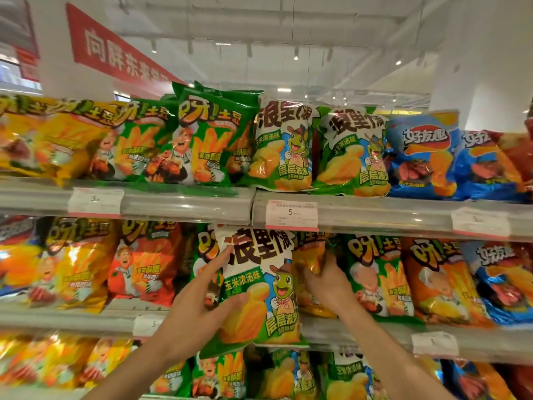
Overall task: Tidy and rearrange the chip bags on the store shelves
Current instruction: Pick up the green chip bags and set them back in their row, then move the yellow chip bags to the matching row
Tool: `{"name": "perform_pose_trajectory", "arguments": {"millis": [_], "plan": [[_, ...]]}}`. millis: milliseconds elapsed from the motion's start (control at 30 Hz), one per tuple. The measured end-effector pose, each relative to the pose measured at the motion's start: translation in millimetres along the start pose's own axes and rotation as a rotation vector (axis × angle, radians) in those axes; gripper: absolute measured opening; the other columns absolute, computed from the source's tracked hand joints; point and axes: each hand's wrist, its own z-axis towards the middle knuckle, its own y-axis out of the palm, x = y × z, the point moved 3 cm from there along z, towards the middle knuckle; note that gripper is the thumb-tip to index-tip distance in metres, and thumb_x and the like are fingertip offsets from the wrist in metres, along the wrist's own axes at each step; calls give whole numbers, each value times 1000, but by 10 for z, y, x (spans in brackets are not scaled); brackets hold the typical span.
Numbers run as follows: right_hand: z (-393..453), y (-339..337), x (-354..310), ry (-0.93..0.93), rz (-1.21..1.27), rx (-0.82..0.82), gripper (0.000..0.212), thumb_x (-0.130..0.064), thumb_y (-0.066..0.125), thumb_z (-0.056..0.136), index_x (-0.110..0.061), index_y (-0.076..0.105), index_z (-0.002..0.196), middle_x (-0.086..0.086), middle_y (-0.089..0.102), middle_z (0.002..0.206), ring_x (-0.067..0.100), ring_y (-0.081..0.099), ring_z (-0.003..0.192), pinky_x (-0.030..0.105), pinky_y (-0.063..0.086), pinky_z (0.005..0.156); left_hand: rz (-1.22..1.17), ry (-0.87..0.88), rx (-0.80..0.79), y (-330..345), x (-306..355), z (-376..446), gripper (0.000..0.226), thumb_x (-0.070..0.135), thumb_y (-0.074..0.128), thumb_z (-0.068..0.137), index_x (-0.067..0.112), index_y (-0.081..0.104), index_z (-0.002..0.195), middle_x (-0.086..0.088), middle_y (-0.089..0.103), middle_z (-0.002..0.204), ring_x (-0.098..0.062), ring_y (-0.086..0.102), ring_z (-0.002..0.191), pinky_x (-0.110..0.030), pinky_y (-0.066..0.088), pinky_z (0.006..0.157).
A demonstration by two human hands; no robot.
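Left hand (199,295) pinches the upright white corn-soup bag (259,287) by its left edge at the middle shelf (375,330), while right hand (326,281), just beside, grips an orange bag (310,255).

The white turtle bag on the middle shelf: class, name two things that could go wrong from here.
1. The left hand holds the white turtle bag by one edge only; its bottom overhangs the shelf lip, so it may slip off.
2. The right hand grips an orange bag among packed neighbours; pulling may drag them out.

Shop: shelves (184,203) of chip bags (207,140), price tags (291,215).
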Motion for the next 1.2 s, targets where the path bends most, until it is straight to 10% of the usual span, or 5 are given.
{"name": "perform_pose_trajectory", "arguments": {"millis": [467,767,900,1100,1200], "plan": [[-370,-984,93,-141,-142,82,75,-62,58,87,-22,38,147,1,59,135,26,56,120,36,48,94,110,11,8,159,110,114,76,69,61,79,69,17,141,65,27,120,-6,54,121,-41,57,89],[-569,-1621,549,-81,-9,143,83,-62,62,83,-29,30,151,-1,54,136,17,61,106,34,51,87,148,30,71,666,184,482,78,45,63,92,49,13,152,36,40,135,17,47,110,-9,43,85],[-654,-1737,706,-58,27,161,78,-59,61,84,-32,30,151,-17,58,109,-4,63,64,17,46,57,233,20,56,921,211,679,83,39,62,95,40,7,156,11,41,151,-12,44,133,-34,41,108],[-722,-1775,857,-37,98,162,79,-58,61,83,-30,31,151,-19,48,107,2,54,88,30,51,79,354,-9,78,1095,147,879,80,34,55,98,36,2,158,-4,36,154,-24,44,136,-39,38,109],[-754,-1736,874,-17,139,156,76,-52,62,85,-28,31,150,-15,51,107,-6,52,78,16,49,61,327,-65,-43,1173,134,902,80,30,50,100,41,-6,156,-4,24,161,-27,39,140,-39,36,111]]}}
